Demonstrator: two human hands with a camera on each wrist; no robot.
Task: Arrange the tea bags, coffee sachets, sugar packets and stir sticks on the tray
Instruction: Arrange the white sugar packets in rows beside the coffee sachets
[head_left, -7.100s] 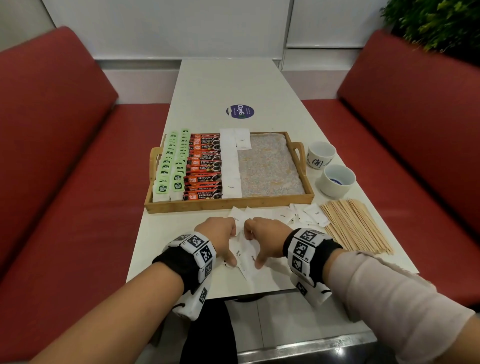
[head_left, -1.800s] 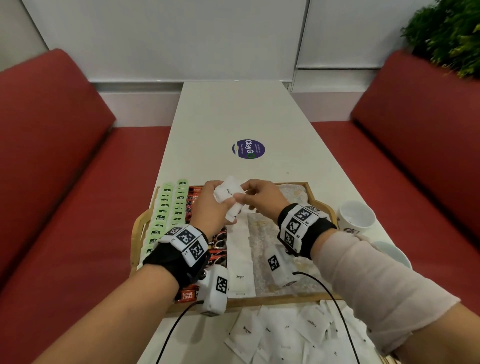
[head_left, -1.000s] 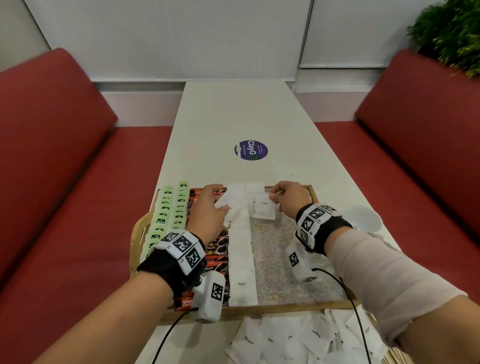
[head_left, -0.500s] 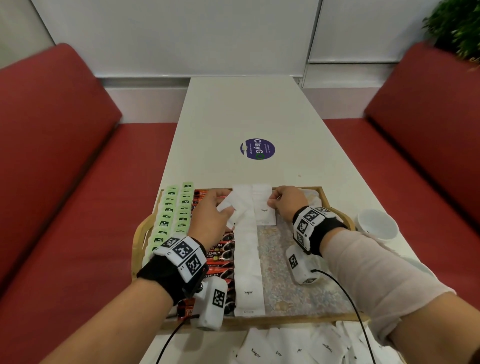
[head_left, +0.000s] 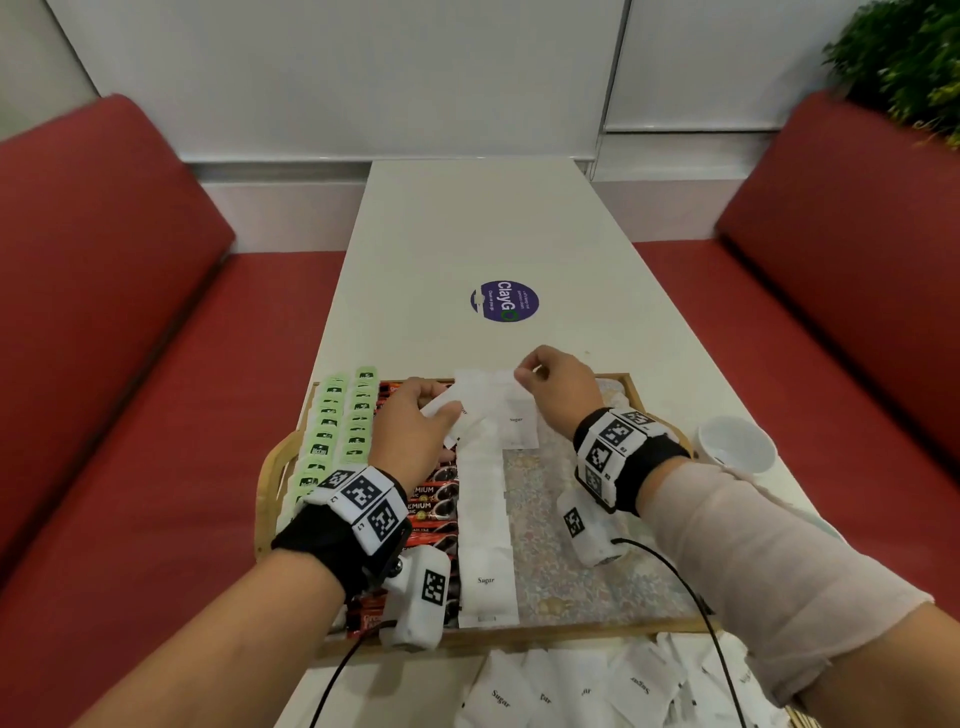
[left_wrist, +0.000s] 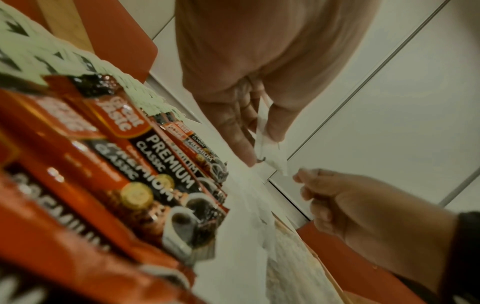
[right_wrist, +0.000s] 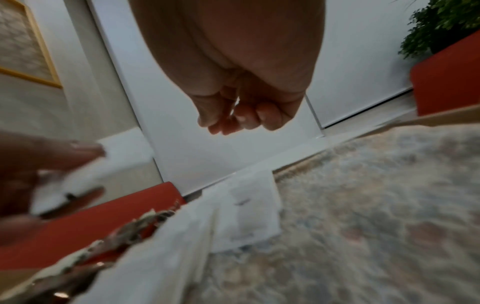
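Note:
A wooden tray (head_left: 519, 631) holds green tea bags (head_left: 337, 431) at its left, red coffee sachets (head_left: 431, 499) beside them, then a column of white sugar packets (head_left: 485, 519). One more sugar packet (head_left: 519, 423) lies alone at the top of a second column. Over the coffee sachets my left hand (head_left: 415, 415) pinches a small stack of sugar packets (head_left: 447, 410) between thumb and fingers. My right hand (head_left: 524, 376) hovers above the tray's far edge with its fingers curled and nothing in them, its fingertips close to the stack's free end (left_wrist: 267, 152).
Several loose sugar packets (head_left: 571, 691) lie on the white table in front of the tray. A white cup (head_left: 735, 447) stands right of the tray. The tray's right half shows its patterned liner (head_left: 597, 582). Red sofas flank the table, and a round sticker (head_left: 506, 301) lies beyond the tray.
My right hand laid a sugar packet at the top of the second column, let it go and lifted away. My left hand has kept its stack over the coffee sachets.

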